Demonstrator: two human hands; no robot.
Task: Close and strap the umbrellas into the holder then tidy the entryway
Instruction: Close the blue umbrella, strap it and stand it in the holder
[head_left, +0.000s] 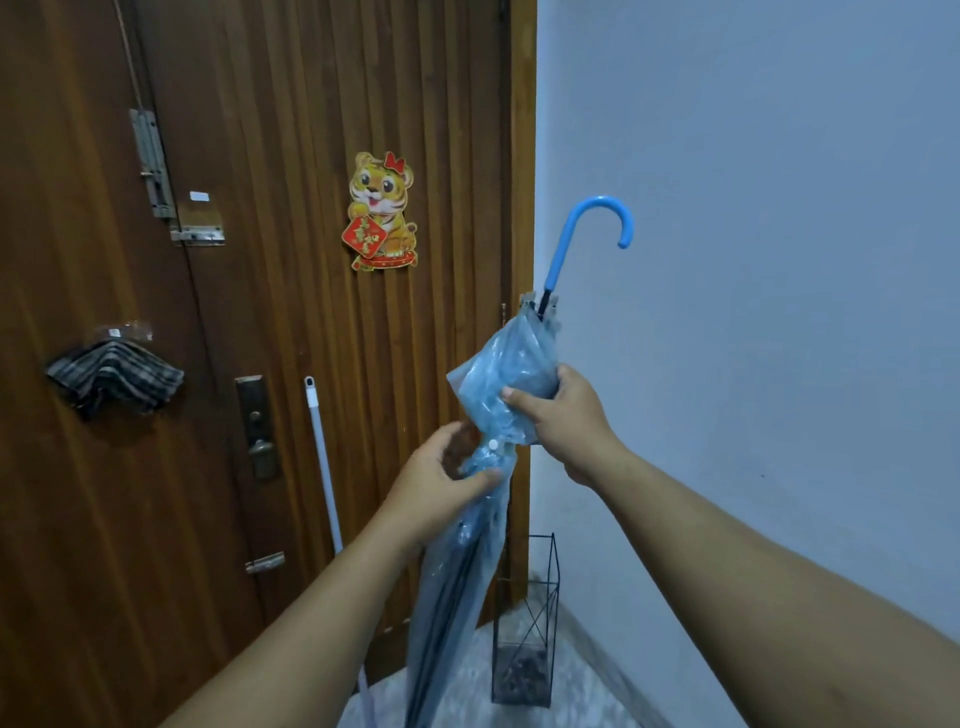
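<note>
A closed clear-blue umbrella (511, 364) with a blue hooked handle (597, 215) stands upright in front of me, handle up and tip down out of view. My right hand (563, 421) grips the bunched canopy just below the handle end. My left hand (441, 483) pinches the folds lower down, right beside the strap's white snap button (493, 445). A black wire umbrella holder (524, 623) stands on the floor in the corner, below and slightly right of the umbrella.
A brown wooden door (260, 312) fills the left, with a tiger sticker (382, 210), bolts, a lock plate (257, 426) and a checked cloth (114, 379) hanging on it. A white pole (324, 467) leans against the door. A pale wall (753, 260) is at the right.
</note>
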